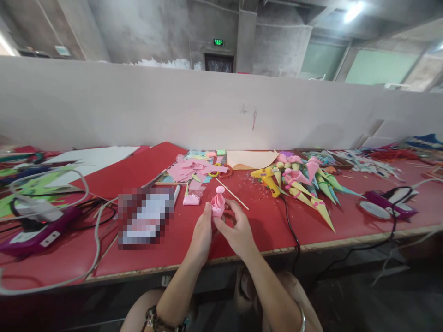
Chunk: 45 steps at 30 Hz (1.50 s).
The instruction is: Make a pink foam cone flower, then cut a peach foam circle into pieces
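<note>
A small pink figure (218, 203) with a round top is held upright between my two hands, just above the front part of the red table. My left hand (203, 225) is closed on its left side. From the right, the thumb and fingers of my right hand (237, 228) close on its lower part. My fingers hide some of its base. Behind it a thin wooden stick (233, 194) lies slantwise on the table. Left of the figure rests a small pink packet (191, 199) in clear wrapping.
A yellow glue gun (268, 179) lies to the right, its black cord running over the table edge. Beyond it are several finished-looking paper cones (304, 193). Pink paper pieces (190, 169) and scissors (223, 171) lie behind. Purple power strips (41, 233) sit at the left and right.
</note>
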### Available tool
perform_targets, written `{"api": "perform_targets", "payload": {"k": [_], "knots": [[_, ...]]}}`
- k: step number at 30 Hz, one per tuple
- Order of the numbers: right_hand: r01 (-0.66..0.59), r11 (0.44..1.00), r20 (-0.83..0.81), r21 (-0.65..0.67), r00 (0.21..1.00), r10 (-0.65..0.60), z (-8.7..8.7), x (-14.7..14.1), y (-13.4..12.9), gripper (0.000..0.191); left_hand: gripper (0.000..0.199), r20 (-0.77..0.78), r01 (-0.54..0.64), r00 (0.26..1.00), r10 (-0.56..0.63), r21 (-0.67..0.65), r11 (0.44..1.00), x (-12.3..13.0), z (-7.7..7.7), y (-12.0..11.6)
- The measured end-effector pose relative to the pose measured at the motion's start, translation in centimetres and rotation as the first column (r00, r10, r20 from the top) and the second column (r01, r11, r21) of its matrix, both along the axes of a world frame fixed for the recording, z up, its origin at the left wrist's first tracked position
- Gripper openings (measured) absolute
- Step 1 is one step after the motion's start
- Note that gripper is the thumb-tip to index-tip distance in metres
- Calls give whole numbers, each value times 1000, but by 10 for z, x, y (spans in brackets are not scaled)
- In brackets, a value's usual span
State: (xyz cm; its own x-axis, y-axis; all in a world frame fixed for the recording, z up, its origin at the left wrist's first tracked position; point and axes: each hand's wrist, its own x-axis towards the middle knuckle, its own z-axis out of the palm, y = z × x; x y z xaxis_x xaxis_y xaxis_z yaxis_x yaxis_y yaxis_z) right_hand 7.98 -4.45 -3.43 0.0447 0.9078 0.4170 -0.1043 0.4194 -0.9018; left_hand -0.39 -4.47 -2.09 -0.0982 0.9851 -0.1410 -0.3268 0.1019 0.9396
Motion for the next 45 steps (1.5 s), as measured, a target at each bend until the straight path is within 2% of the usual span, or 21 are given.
{"api": "perform_targets", "payload": {"k": [2, 4, 6, 7, 8, 9, 11, 12, 14, 15, 17, 20, 24, 26, 30, 33, 35, 37, 41, 43, 45], "knots": [[23, 998, -58, -50, 998, -26, 1, -1, 0, 30, 51, -129, 8, 992, -4, 31, 999, -4, 1, 2], [31, 995, -145, -93, 989, -44, 2, -1, 1, 28, 52, -247, 69, 968, -48, 77, 995, -12, 3, 6], [42, 992, -229, -118, 971, -68, 3, 1, 4, 28, 51, -378, 139, 923, -71, 155, 978, -24, 6, 13], [46, 991, -257, -129, 963, -78, 3, 2, 6, 29, 49, -471, 147, 882, -30, 214, 966, -30, 7, 17], [49, 989, -272, -143, 958, -87, 3, 4, 8, 29, 43, -583, 128, 809, 73, 296, 947, -37, 7, 22], [52, 985, -268, -163, 959, -95, 3, 6, 9, 30, 36, -695, 129, 692, 193, 382, 915, -43, 7, 27], [85, 974, -184, -209, 975, -124, 1, 11, 12, 32, 30, -826, 171, 398, 399, 494, 853, -52, 4, 36], [126, 966, -100, -225, 983, -152, 0, 13, 13, 33, 31, -851, 195, 265, 453, 507, 840, -55, 1, 40], [249, 941, 111, -227, 967, -229, -3, 18, 13, 34, 34, -891, 217, 48, 452, 451, 866, -58, -5, 45], [306, 928, 211, -213, 942, -262, -4, 21, 13, 33, 33, -914, 219, -26, 405, 390, 894, -59, -7, 47], [372, 909, 358, -187, 888, -290, -6, 24, 13, 30, 30, -950, 224, -104, 296, 268, 937, -59, -11, 49], [423, 890, 484, -171, 823, -298, -5, 24, 13, 27, 23, -965, 248, -74, 252, 227, 942, -61, -11, 47], [481, 870, 598, -105, 730, -332, -3, 21, 15, 24, 12, -958, 251, -5, 287, 277, 928, -63, -10, 44], [504, 862, 631, -60, 688, -358, -4, 20, 16, 23, 11, -943, 264, 65, 326, 331, 906, -63, -13, 44], [544, 839, 653, 11, 631, -418, -5, 20, 20, 25, 37, -897, 273, 238, 372, 430, 861, -65, -20, 48], [567, 823, 700, 36, 573, -426, -4, 19, 19, 30, 56, -889, 276, 358, 287, 394, 877, -64, -19, 46], [573, 818, 725, 55, 541, -427, -3, 17, 17, 37, 61, -867, 277, 443, 227, 373, 885, -61, -15, 41], [521, 846, 690, 109, 573, -442, -2, 16, 16, 38, 57, -857, 276, 470, 210, 369, 887, -58, -11, 35], [291, 911, 481, 291, 779, -402, -2, 14, 14, 32, 47, -861, 311, 479, 170, 348, 884, -52, -7, 26], [224, 924, 407, 309, 847, -341, -1, 14, 14, 30, 44, -850, 333, 506, 145, 348, 876, -50, -5, 25], [178, 950, 362, 256, 894, -265, 0, 12, 13, 25, 43, -839, 349, 529, 130, 354, 868, -50, -2, 24]]}}
